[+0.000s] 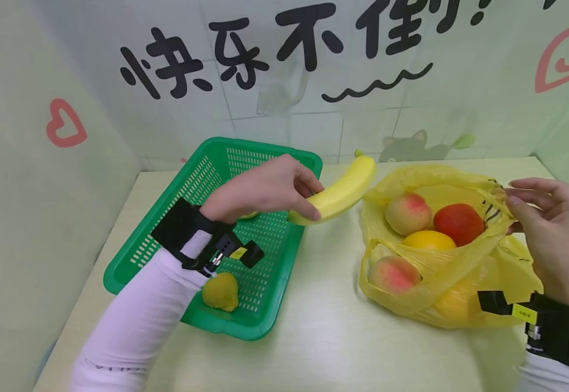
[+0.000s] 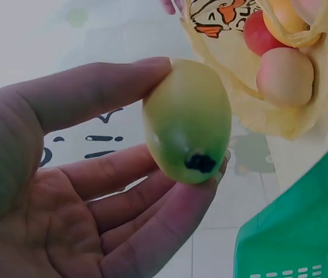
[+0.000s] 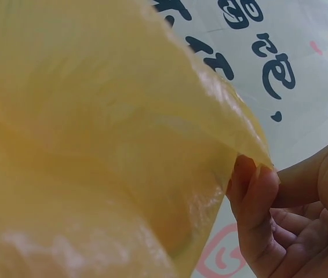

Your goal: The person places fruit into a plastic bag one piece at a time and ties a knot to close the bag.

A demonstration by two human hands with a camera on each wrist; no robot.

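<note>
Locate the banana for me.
In the head view, the banana is in the left hand, near the right rim of the green basket and left of the yellow bag.

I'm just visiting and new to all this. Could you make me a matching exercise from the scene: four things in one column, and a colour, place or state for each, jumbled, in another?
Column one
1. banana
2. basket
3. plastic bag
4. red fruit

Column two
A. green, with slotted walls
B. lying inside the plastic bag
C. held up in the left hand
D. standing open, its edge pinched by the right hand

Right pairs: 1-C, 2-A, 3-D, 4-B
</note>
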